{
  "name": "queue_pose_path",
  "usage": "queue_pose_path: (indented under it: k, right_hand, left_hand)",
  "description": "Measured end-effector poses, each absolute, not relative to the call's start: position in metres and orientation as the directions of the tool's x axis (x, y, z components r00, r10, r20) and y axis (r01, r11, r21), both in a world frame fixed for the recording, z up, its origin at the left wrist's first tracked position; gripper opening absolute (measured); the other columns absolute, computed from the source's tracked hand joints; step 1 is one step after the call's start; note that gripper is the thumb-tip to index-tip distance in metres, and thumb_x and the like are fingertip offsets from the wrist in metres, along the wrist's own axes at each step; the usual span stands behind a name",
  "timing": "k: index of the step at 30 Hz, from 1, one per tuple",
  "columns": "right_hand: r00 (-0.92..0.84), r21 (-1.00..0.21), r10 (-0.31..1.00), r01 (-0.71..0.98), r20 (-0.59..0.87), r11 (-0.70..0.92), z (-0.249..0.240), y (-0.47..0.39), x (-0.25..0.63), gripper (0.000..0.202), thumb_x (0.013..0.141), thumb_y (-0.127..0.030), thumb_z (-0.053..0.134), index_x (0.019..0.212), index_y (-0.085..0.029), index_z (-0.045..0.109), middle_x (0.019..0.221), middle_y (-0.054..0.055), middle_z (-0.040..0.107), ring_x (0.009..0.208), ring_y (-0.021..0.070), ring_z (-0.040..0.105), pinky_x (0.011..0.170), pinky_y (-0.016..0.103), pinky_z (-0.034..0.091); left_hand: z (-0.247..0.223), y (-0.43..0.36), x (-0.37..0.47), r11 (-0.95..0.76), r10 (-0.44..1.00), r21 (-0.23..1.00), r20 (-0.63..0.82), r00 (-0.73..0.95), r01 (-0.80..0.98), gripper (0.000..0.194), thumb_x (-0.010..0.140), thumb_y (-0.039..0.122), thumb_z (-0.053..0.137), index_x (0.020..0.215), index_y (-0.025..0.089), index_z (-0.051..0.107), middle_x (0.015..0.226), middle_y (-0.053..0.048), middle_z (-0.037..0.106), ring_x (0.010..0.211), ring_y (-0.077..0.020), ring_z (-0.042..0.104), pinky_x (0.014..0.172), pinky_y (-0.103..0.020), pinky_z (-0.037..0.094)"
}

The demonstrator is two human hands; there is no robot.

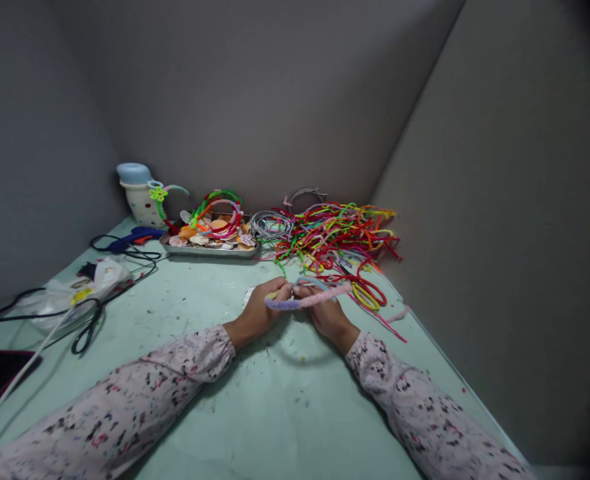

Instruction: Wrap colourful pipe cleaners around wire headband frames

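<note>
Both hands hold a curved band wrapped in fuzzy pipe cleaner (285, 305), above the middle of the table. Its coloring runs through purple, pale pink and light blue, with a little yellow near my left fingers. My left hand (262, 308) is closed, thumb and fingers pinching the band's far left part. Close beside it, my right hand (331, 323) is closed too, its fingertips at the light blue stretch; the pink stretch crosses in front and partly hides them. Just beyond the hands lies a tangled heap of colorful pipe cleaners (335, 233).
A metal tray (209, 252) of shells and wrapped hoops stands at the back, beside a coil of grey wire (272, 225). A white bottle with blue lid (145, 203), a blue tool (137, 237), black cable and a plastic bag (107, 273) are left. Walls border the table.
</note>
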State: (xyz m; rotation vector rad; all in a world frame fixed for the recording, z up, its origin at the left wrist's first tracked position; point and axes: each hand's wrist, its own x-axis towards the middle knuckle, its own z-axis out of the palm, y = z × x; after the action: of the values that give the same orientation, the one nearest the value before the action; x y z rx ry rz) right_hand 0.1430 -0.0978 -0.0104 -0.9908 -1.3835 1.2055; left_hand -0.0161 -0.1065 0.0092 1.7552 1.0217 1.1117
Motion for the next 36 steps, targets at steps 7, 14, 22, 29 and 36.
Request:
queue_pose_path:
  k: [7, 14, 22, 29, 36]
  right_hand:
    - [-0.152, -0.986, 0.986, -0.157, 0.075, 0.051, -0.003, -0.101, 0.139, 0.024, 0.074, -0.041, 0.067, 0.071, -0.018, 0.062, 0.060, 0.000, 0.061, 0.054, 0.0131, 0.055, 0.051, 0.024, 0.043]
    - [-0.107, -0.988, 0.994, -0.154, 0.038, 0.021, -0.003, -0.098, 0.133, 0.024, 0.069, -0.038, 0.070, 0.062, -0.016, 0.063, 0.051, 0.000, 0.060, 0.047, 0.0105, 0.052, 0.046, 0.022, 0.039]
    - [-0.106, -0.948, 0.994, -0.311, -0.035, -0.066, 0.008, -0.075, 0.112, 0.007, 0.060, -0.023, 0.064, 0.060, -0.016, 0.062, 0.048, -0.004, 0.055, 0.042, 0.0060, 0.046, 0.039, 0.016, 0.031]
    - [-0.181, -0.967, 0.983, -0.242, -0.032, -0.076, 0.005, -0.052, 0.098, 0.016, 0.068, -0.031, 0.064, 0.066, -0.015, 0.064, 0.049, -0.002, 0.057, 0.044, 0.0084, 0.050, 0.042, 0.018, 0.035]
    - [-0.195, -0.988, 0.980, -0.142, -0.028, -0.056, 0.000, -0.034, 0.090, 0.021, 0.072, -0.031, 0.060, 0.058, -0.015, 0.063, 0.046, -0.002, 0.054, 0.042, 0.0082, 0.047, 0.044, 0.020, 0.034]
  left_hand:
    - [0.010, -0.103, -0.017, -0.397, 0.884, 0.900, 0.323, 0.337, 0.179, 0.030, 0.090, 0.033, 0.045, 0.070, 0.015, 0.059, 0.069, -0.002, 0.060, 0.067, -0.0151, 0.052, 0.065, -0.026, 0.038]
    - [0.001, -0.099, -0.020, -0.396, 0.896, 0.904, 0.341, 0.286, 0.160, 0.027, 0.088, 0.032, 0.047, 0.071, 0.015, 0.060, 0.069, -0.002, 0.060, 0.067, -0.0156, 0.052, 0.064, -0.026, 0.039]
    - [0.001, -0.083, -0.029, -0.418, 0.900, 0.885, 0.374, 0.224, 0.203, 0.030, 0.088, 0.035, 0.048, 0.065, 0.017, 0.050, 0.063, 0.002, 0.049, 0.061, -0.0126, 0.044, 0.057, -0.024, 0.032]
    - [0.012, -0.072, -0.035, -0.317, 0.946, 0.944, 0.310, 0.092, 0.088, 0.026, 0.085, 0.031, 0.048, 0.063, 0.017, 0.052, 0.060, 0.001, 0.054, 0.060, -0.0134, 0.049, 0.058, -0.024, 0.037]
    - [0.021, -0.064, -0.035, -0.199, 0.980, 0.980, 0.199, 0.029, 0.028, 0.025, 0.080, 0.030, 0.049, 0.059, 0.017, 0.055, 0.059, -0.001, 0.057, 0.058, -0.0148, 0.053, 0.058, -0.026, 0.043]
